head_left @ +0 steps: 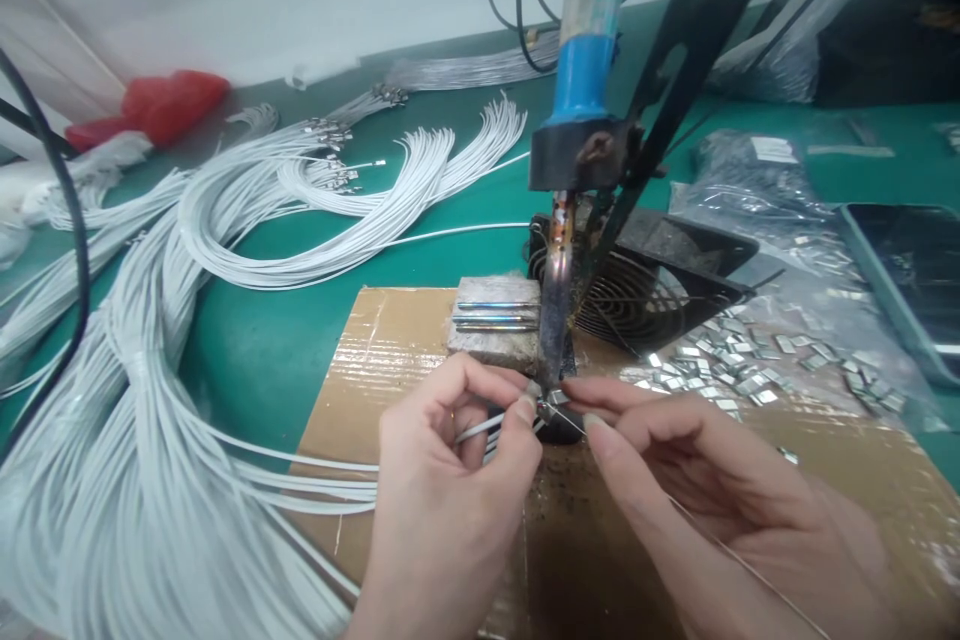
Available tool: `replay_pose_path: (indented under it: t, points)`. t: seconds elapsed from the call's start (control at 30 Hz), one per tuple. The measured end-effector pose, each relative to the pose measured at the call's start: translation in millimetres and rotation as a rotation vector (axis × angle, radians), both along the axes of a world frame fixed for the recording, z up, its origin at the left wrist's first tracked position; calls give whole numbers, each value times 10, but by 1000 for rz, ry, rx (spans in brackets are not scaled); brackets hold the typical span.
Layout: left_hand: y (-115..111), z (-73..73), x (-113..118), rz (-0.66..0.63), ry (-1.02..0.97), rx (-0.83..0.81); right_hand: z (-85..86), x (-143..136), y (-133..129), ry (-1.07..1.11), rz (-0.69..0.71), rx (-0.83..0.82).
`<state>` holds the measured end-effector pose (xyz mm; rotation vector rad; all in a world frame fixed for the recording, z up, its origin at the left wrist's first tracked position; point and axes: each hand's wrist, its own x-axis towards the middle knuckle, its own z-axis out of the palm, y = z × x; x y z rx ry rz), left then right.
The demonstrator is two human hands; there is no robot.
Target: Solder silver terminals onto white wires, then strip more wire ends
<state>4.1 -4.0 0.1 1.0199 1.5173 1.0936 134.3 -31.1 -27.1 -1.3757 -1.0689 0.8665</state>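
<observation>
My left hand (465, 480) is closed on several white cables (480, 428), pinching their ends between thumb and fingers beneath the soldering iron's dark tip (553, 350). My right hand (697, 480) is closed on a thin strand of solder wire (742, 565), which trails to the lower right; its front end reaches the cable ends. A small shiny metal piece (557, 398) shows between both hands' fingertips, right under the iron tip. Which hand bears it, I cannot tell. The blue-handled soldering iron (592, 50) is clamped pointing down on a black bracket (675, 50).
A cardboard sheet (360, 360) lies under the hands. Behind them are a pale block (491, 340) with metal rods and a black fan (637, 290). Small metal clips (720, 360) lie at right, near a phone (915, 270). Bundled white cables (150, 400) cover the left.
</observation>
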Motion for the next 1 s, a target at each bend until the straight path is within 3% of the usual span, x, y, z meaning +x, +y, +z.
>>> replay_pose_path:
  t: [0.17, 1.0]
  points:
    - [-15, -36, -36, -51, 33, 16, 19, -8, -11, 29, -3, -4]
    - [-22, -23, -36, -74, 51, 50, 16, -58, -30, -15, -82, -11]
